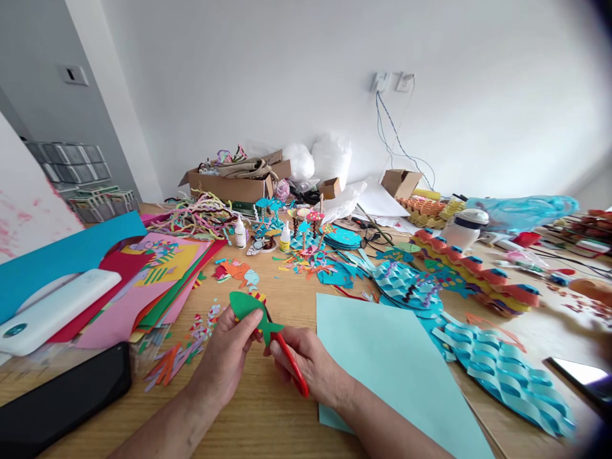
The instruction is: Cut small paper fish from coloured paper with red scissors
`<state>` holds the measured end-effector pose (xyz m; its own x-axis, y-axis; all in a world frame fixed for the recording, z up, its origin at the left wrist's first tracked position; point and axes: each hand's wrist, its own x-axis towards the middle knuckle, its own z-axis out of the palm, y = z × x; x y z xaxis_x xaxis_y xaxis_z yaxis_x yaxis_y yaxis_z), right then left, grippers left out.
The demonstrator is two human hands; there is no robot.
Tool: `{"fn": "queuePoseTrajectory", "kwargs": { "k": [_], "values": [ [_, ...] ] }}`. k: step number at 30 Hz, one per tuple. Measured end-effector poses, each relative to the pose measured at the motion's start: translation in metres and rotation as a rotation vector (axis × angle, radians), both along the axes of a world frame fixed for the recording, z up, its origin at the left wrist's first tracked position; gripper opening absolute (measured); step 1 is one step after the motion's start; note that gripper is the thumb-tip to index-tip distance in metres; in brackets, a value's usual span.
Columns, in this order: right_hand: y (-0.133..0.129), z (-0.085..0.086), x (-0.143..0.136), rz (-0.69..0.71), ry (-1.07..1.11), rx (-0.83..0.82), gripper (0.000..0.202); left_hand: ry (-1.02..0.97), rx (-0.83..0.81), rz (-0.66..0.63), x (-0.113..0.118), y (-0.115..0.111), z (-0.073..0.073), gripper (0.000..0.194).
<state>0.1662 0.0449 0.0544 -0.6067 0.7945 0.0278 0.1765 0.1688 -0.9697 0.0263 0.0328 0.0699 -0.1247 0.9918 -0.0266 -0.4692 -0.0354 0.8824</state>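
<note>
Between the thumb and fingers of my left hand (234, 338) is a green paper fish (245, 306), its tail pointing toward my right hand. Strips of red and yellow show along the fish's upper edge. My right hand (308, 363) is closed around the handles of red-handled scissors (294, 366). The dark blades lie against the fish near its tail, partly hidden by the paper. Just beyond my hands lie orange and light blue paper fish (241, 273). A pale turquoise sheet of paper (377, 357) lies to the right, partly under my right forearm.
On the left are stacked coloured papers (112, 312), a white device (60, 312) and a black phone (67, 401). Glue bottles (240, 233) stand mid-table among paper scraps (310, 258). Woven blue paper pieces (507, 370) and painted egg cartons (478, 274) fill the right. A cardboard box (229, 186) stands behind.
</note>
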Motion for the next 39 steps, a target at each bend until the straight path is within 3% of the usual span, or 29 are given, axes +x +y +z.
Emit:
{"fn": "queuePoseTrajectory", "kwargs": {
  "k": [22,39],
  "values": [
    [0.001,0.004,0.001,-0.022,-0.080,0.019,0.045,0.031,-0.008,-0.023,-0.007,0.001,0.004,0.015],
    [0.004,0.005,0.005,-0.010,-0.114,0.079,0.036,0.062,-0.032,-0.164,-0.013,0.001,0.000,0.015]
  ]
}}
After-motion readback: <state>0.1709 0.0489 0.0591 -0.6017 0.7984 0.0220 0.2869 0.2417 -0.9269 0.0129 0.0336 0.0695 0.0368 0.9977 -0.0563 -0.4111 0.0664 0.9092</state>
